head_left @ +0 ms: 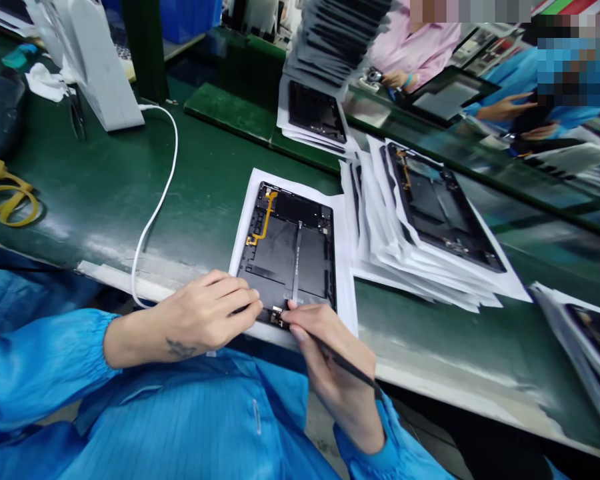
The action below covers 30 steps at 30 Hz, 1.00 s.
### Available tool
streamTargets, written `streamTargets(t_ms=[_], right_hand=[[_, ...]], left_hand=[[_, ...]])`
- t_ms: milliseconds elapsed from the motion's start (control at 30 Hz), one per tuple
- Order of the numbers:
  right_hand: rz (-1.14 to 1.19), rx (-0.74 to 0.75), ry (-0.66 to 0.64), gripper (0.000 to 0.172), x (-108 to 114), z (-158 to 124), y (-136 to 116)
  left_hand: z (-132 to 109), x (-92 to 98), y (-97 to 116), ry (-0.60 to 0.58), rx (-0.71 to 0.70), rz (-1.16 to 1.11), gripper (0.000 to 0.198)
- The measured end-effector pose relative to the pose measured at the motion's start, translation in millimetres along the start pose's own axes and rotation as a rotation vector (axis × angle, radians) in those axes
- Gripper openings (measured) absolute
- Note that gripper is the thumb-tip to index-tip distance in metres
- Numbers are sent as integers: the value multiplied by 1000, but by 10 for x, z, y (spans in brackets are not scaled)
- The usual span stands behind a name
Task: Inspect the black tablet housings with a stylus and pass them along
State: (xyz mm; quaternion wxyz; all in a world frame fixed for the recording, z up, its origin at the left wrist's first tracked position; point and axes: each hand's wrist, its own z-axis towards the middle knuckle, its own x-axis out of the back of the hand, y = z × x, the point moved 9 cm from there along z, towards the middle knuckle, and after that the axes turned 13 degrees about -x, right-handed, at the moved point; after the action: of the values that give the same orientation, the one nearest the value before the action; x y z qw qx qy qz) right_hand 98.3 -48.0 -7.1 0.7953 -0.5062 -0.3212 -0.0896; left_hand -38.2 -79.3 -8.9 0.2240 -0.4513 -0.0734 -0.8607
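Observation:
In front of me an opened tablet shell [275, 250] lies on a white sheet [347, 293] at the bench edge. An orange flex cable [267, 220] runs down its upper left, and a thin grey ribbon cable [297, 260] crosses its middle. My left hand [215, 310] grips the shell's lower left edge with bent fingers pressed together. Closed around a thin black stick-like tool [350, 368], my right hand [330, 340] is at the shell's lower edge. Its fingertips touch or nearly touch a small circuit board [279, 317]. The tool's working end is hidden by the fingers.
To the right stands a stack of tablet shells [430, 207] between white sheets, with more shells [317, 110] behind. A white stand [100, 73] with a white cable [173, 160] is at left, near yellow tape [10, 200]. Co-workers' hands [510, 107] show across the bench.

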Motion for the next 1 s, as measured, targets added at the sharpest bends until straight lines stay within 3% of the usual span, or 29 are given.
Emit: streamTargets(t_ms=[200,400,633,733,867,1000], right_hand=[[-32,38,-3,26,-1,-40,-2],[-123,80,79,31,-40,-164,-77],[-312,282,28,37,-218,-291,-219],[-226,228,42,36,-177,-280,-174],[-20,76,168,32,10,-267,-44],[2,45,205,30,27,-266,-14]], left_hand=[[-9,4,-10,2,4,-1,31],[26,-26,0,-25,6,35,36],[83,-67,58,-75,-14,89,29],[104,-75,82,-121,-44,114,28],[82,-99,46,-163,-33,85,29],[49,-124,-19,-167,20,21,34]])
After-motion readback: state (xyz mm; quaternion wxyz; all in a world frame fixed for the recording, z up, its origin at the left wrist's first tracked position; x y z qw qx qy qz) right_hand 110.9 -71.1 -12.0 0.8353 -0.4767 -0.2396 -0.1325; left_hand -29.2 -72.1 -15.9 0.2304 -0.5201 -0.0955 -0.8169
